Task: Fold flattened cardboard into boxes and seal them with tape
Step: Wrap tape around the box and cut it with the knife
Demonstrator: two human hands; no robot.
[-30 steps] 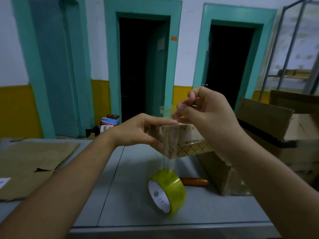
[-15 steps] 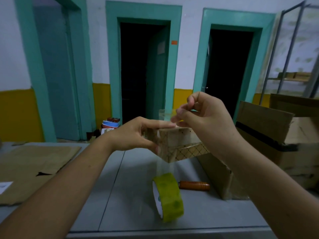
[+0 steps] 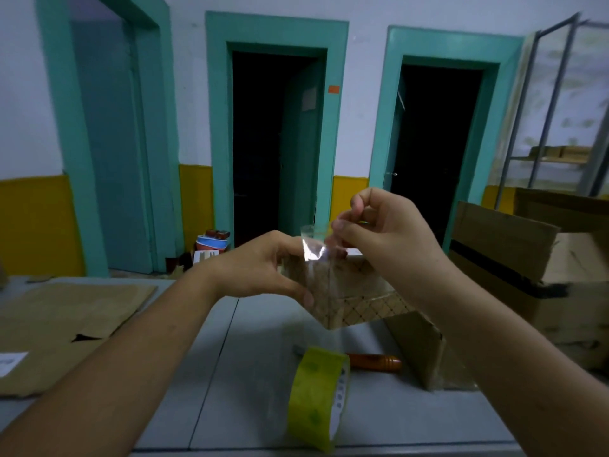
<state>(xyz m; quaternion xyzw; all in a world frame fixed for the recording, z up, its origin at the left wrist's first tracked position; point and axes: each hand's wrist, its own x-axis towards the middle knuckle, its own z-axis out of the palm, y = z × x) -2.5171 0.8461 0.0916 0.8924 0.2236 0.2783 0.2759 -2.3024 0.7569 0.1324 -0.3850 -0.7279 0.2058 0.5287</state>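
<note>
L hand (image 3: 257,268) grips small box (image 3: 356,298) mid-frame, held up over table (image 3: 250,374). R hand (image 3: 389,232) pinches end of clear tape strip (image 3: 313,249) just above box top. Yellow-green tape roll (image 3: 313,394) stands on edge, lower centre, w/ orange handle (image 3: 375,361) just behind. At left lies flat cardboard (image 3: 66,324).

Your left hand (image 3: 260,268): fingers over, thumb under, gripping box (image 3: 359,291). Your right hand (image 3: 392,232): fingertips pinching tape (image 3: 312,247).

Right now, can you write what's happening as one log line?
left hand: holds small cardboard box | right hand: pinches clear tape end | tape roll: below box
</note>
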